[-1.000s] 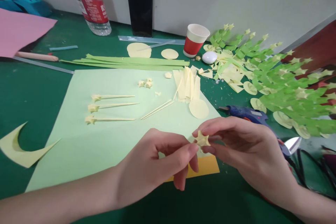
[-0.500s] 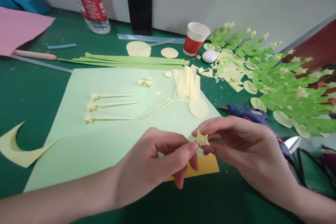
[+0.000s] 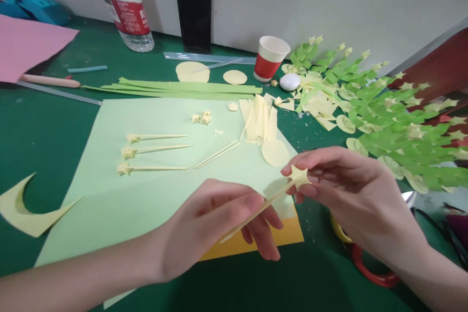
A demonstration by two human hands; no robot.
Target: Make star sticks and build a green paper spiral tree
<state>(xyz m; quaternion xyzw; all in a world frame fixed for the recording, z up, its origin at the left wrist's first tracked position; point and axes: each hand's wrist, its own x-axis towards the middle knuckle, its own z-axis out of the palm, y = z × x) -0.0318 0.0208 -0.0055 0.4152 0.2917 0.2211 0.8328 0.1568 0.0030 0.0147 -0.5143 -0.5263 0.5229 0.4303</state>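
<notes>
Star (image 3: 300, 177): held above the near right edge of the green sheet (image 3: 146, 204), at one end of a stick (image 3: 270, 201). Whether the two are fixed together cannot be told.
Right hand (image 3: 356, 190): grip narrow; star pinched between thumb and fingertips.
Left hand (image 3: 219, 219): stick held along its middle between thumb and fingers, lightly by appearance; lower fingers spread.
Joint risk: star could be twisted off or set askew, should the stick be turned while the star is gripped, or the bond be weak.
Star risk: points could be crushed by too firm a pinch, folded paper being judged soft.
Stick risk: shaft could be kinked, should the hands be moved out of line.
Long axis: slanted across the scene, near left to far right; bare end pointed near left, star end far right.
Star stems (image 3: 153, 168): three laid on the sheet's left part, star ends left.
</notes>
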